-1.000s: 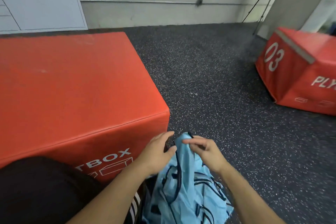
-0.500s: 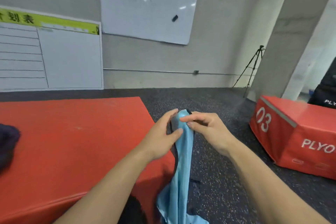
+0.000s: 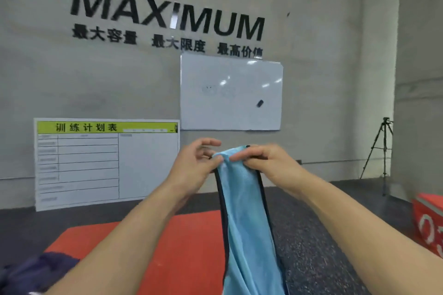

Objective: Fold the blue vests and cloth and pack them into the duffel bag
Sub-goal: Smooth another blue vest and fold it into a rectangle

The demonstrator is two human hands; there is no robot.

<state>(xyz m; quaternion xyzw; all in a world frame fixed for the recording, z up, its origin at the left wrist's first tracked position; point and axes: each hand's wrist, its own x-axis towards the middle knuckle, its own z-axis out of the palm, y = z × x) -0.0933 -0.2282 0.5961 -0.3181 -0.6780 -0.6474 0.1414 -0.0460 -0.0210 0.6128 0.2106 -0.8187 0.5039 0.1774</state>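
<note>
Both hands raised in front of the wall. Left hand and right hand each pinch the top edge of the light blue vest, fingers curled on the fabric; the vest hangs straight down between the forearms, above the red box and dark floor

vest held up between left hand and right hand | plyo box below-left | whiteboard behind | tripod far right
</note>
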